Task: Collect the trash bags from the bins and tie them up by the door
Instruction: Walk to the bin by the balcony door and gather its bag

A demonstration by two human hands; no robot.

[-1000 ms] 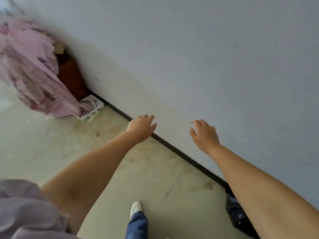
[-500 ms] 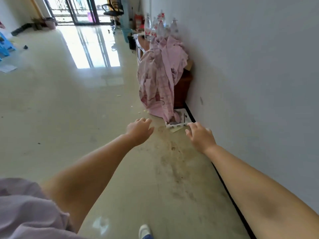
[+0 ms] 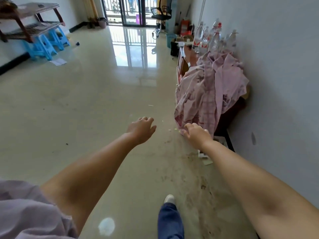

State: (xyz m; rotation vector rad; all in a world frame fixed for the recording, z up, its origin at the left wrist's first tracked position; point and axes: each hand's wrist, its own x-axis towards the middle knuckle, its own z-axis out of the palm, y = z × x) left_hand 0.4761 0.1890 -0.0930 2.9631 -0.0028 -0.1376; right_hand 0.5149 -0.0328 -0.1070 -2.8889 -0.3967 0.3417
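Whereas the view a second ago looked down at the bare wall and its dark skirting, with a black trash bag at the lower right edge, it has since swung up to take in the long room, and that bag is out of sight; where it lies and how it points cannot be told from this frame. Both arms stay stretched forward as before. The left hand (image 3: 141,129) hangs over the glossy floor (image 3: 86,104), fingers loosely spread and holding nothing. The right hand (image 3: 196,133) is likewise loose and empty, its fingers just before the lower hem of the pink cloth (image 3: 207,90) draped over a dark wooden cabinet (image 3: 229,114) against the wall (image 3: 279,69). Beyond the cloth, clear plastic bottles (image 3: 211,40) stand upright on the cabinet top. Farther along from the cloth, a small teal bin (image 3: 170,39) sits on the floor near an office chair (image 3: 161,13) by the glass balcony door (image 3: 133,11). Across the room from the cloth stand blue stools (image 3: 46,44). One white shoe (image 3: 169,198) steps forward below the hands.
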